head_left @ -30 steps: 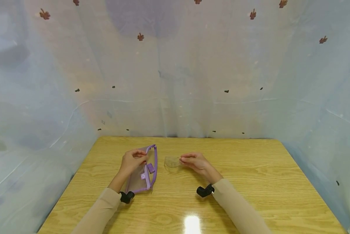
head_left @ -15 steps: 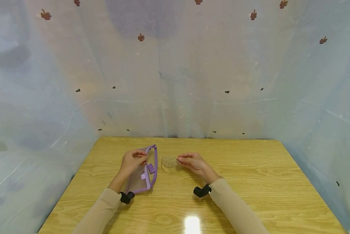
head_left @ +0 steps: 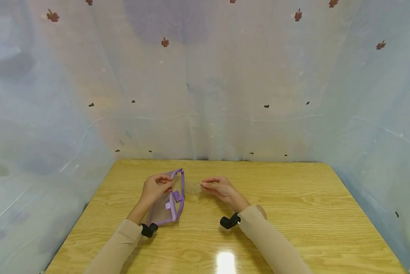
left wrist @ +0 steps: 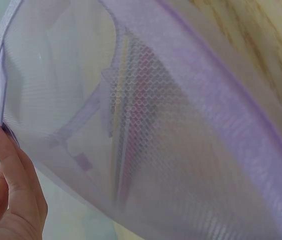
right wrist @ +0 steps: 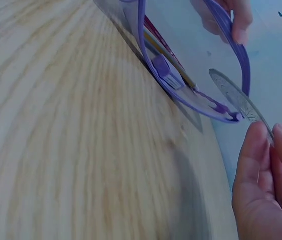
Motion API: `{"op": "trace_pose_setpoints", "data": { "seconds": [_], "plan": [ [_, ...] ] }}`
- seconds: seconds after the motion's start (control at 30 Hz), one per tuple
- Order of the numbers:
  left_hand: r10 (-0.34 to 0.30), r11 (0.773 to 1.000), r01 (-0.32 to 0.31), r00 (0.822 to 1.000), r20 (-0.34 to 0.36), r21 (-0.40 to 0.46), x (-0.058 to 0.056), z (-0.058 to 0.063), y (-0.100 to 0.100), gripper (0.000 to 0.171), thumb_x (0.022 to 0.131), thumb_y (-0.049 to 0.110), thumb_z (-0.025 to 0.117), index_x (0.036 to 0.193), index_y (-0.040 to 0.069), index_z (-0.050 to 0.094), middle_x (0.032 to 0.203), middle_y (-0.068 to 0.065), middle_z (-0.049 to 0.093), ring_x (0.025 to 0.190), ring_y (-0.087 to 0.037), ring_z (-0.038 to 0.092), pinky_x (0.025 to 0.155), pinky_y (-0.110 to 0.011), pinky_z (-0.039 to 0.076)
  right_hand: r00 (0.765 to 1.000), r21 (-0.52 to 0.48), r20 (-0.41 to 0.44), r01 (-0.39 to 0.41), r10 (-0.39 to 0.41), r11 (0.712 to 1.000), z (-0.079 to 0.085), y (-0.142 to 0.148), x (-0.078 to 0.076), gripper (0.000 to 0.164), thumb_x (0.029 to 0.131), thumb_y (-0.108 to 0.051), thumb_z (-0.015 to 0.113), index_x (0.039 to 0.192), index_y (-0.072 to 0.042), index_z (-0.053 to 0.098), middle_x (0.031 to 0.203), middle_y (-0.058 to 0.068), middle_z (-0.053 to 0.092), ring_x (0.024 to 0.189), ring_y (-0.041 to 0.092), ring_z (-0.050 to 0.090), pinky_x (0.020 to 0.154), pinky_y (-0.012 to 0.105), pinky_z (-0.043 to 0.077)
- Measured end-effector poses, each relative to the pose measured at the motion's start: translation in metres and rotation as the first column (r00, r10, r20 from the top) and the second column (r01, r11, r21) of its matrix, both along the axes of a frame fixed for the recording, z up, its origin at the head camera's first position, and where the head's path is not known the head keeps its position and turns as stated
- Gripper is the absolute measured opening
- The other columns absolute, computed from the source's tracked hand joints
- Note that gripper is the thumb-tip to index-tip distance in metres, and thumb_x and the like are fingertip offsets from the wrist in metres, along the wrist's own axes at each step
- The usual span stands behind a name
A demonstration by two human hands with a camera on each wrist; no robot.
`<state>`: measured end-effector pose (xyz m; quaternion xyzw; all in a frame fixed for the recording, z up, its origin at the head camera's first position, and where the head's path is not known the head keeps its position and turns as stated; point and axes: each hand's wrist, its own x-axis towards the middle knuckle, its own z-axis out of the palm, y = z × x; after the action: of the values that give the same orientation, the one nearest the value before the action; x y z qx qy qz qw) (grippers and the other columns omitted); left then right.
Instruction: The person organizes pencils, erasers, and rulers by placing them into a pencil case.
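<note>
A purple-trimmed mesh pencil case (head_left: 160, 214) lies at the left of the table, its mouth spread toward the right. My left hand (head_left: 155, 189) pinches the upper edge of that mouth between thumb and fingers. Thin pencils (right wrist: 173, 57) and a small purple eraser-like block (right wrist: 167, 72) show inside the case. Between thumb and fingertips, my right hand (head_left: 221, 189) pinches a clear half-round protractor (right wrist: 231, 92). In the head view the protractor is faint against the wood, just right of the case opening. Seen from the right wrist, its far end overlaps the opening.
A wood-grain table (head_left: 294, 198) carries everything. Beside the right sleeve, the curved edge of a flat, marked thing (head_left: 261, 211) peeks out, mostly hidden by the arm. A pale patterned curtain (head_left: 225, 95) hangs behind the table and at both sides.
My right hand has moved left with the protractor, bringing it close to the case opening. A curved edge has come out from behind the right sleeve. The left hand keeps its place.
</note>
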<state>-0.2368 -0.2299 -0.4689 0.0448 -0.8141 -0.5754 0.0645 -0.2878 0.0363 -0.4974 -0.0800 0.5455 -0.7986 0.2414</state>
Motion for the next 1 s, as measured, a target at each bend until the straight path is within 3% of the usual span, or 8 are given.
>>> {"op": "trace_pose_setpoints", "data": {
  "seconds": [0.33, 1.0],
  "plan": [
    [-0.003, 1.000, 0.003, 1.000, -0.002, 0.007, 0.001, 0.002, 0.000, 0.017, 0.086, 0.006, 0.077, 0.099, -0.003, 0.071, 0.086, -0.012, 0.070, 0.067, -0.017, 0.070, 0.067, -0.037, 0.063, 1.000, -0.021, -0.019, -0.008, 0.007, 1.000, -0.005, -0.019, 0.001, 0.027, 0.094, 0.015, 0.055, 0.118, 0.027, 0.053, 0.086, 0.008, 0.072, 0.080, 0.017, 0.071, 0.081, 0.029, 0.060],
    [0.002, 1.000, -0.002, 1.000, -0.013, -0.010, 0.001, 0.001, 0.000, 0.015, 0.086, 0.004, 0.075, 0.098, -0.003, 0.072, 0.084, -0.010, 0.070, 0.067, -0.017, 0.070, 0.068, -0.039, 0.063, 0.999, -0.023, 0.001, 0.032, -0.032, 0.999, -0.004, -0.047, 0.012, 0.020, 0.092, 0.014, 0.059, 0.111, 0.022, 0.059, 0.086, 0.010, 0.072, 0.079, 0.019, 0.071, 0.085, 0.036, 0.059]
  ]
}}
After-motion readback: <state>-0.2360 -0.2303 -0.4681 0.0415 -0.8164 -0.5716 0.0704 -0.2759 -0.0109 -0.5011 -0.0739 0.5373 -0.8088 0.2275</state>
